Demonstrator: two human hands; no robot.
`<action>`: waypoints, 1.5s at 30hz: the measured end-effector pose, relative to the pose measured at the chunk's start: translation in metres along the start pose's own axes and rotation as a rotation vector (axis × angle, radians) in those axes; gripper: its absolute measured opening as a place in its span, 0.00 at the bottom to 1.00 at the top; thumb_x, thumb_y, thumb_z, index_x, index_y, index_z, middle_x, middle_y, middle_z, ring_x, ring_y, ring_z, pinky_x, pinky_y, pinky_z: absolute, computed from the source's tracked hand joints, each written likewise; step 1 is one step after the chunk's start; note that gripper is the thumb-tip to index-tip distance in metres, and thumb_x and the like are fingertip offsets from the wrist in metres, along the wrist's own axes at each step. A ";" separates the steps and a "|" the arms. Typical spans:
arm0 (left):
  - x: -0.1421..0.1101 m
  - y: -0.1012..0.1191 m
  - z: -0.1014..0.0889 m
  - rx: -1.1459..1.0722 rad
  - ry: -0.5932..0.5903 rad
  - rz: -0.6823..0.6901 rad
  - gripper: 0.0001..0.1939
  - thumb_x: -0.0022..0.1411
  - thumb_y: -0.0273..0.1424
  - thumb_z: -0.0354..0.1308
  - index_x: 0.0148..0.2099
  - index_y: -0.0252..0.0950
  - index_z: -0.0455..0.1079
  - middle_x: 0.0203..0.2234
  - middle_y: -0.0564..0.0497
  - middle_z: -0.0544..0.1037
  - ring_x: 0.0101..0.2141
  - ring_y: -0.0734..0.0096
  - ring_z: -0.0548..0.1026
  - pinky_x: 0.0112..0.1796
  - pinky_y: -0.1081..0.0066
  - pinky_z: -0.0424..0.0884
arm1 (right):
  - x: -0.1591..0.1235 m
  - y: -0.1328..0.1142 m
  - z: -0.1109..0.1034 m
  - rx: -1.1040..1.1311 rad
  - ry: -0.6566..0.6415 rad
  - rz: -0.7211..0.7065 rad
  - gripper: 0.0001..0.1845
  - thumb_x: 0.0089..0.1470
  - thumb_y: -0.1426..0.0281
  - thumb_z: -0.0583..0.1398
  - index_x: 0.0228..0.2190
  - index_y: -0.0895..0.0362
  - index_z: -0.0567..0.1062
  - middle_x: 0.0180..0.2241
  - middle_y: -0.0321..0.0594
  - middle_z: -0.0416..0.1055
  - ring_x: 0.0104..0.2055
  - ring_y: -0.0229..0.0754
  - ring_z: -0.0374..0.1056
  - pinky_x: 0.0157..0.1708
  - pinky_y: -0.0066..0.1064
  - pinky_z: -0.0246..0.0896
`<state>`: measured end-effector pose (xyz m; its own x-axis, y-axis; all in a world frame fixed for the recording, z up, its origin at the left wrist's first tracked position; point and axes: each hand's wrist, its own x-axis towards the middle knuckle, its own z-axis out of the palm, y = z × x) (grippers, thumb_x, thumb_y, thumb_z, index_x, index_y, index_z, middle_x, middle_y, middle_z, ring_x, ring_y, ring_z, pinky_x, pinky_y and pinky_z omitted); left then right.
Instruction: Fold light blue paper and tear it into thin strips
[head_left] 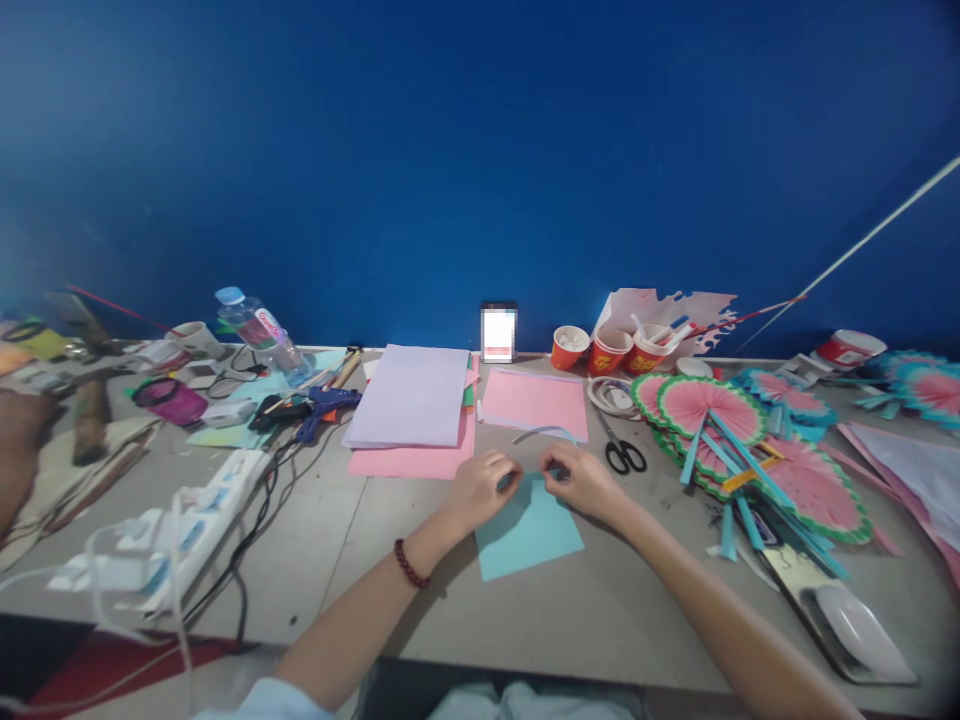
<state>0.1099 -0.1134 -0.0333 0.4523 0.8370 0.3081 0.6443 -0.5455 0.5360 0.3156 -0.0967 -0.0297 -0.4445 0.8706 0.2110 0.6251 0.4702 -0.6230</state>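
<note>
While reaching over the desk (420, 640), hold the left hand (484, 492) and right hand (585, 482) slightly apart at the far edge of a blue-green sheet (529, 535) lying flat. Have both sets of fingers curled narrow; cannot tell whether pinching anything. Just beyond, see a curved pale strip (550, 430) and a pink sheet (534, 402); to the right, black-handled scissors (625, 457) near pleated fans (709, 405).

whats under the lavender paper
Pink paper sticks out from under the lavender paper along its near edge and right side, and small green and orange bits peek out at the right. Anything lying fully beneath is covered.
</note>
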 end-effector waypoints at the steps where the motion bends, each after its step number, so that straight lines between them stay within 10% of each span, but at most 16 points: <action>1: 0.000 0.000 0.000 0.000 0.005 0.004 0.08 0.63 0.31 0.51 0.35 0.37 0.71 0.31 0.50 0.77 0.34 0.69 0.73 0.35 0.72 0.65 | 0.000 0.001 -0.001 -0.008 -0.001 0.002 0.06 0.42 0.77 0.55 0.26 0.56 0.69 0.28 0.38 0.69 0.31 0.40 0.64 0.32 0.29 0.58; 19: 0.001 -0.005 -0.006 0.003 0.076 -0.049 0.06 0.59 0.26 0.54 0.34 0.38 0.72 0.30 0.52 0.77 0.33 0.70 0.73 0.34 0.72 0.65 | 0.003 0.029 -0.025 -0.077 0.003 0.029 0.05 0.44 0.76 0.55 0.27 0.56 0.68 0.29 0.37 0.66 0.31 0.39 0.63 0.34 0.29 0.56; 29: 0.009 -0.010 0.003 -0.545 0.243 -0.364 0.06 0.55 0.32 0.57 0.30 0.35 0.69 0.26 0.52 0.74 0.27 0.73 0.70 0.28 0.74 0.63 | 0.000 0.001 -0.013 0.088 0.177 -0.046 0.09 0.53 0.71 0.55 0.23 0.56 0.69 0.22 0.36 0.65 0.25 0.37 0.61 0.25 0.28 0.56; 45: 0.006 0.010 0.001 -1.022 -0.013 -0.366 0.17 0.53 0.44 0.61 0.35 0.34 0.70 0.34 0.47 0.72 0.32 0.71 0.71 0.30 0.72 0.69 | 0.004 -0.013 0.016 0.725 0.155 0.292 0.16 0.45 0.59 0.63 0.34 0.56 0.74 0.34 0.42 0.70 0.29 0.40 0.68 0.20 0.29 0.65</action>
<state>0.1200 -0.1136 -0.0269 0.3475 0.9376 -0.0091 -0.0741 0.0371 0.9966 0.2956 -0.1019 -0.0327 -0.1994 0.9794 0.0333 0.1052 0.0552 -0.9929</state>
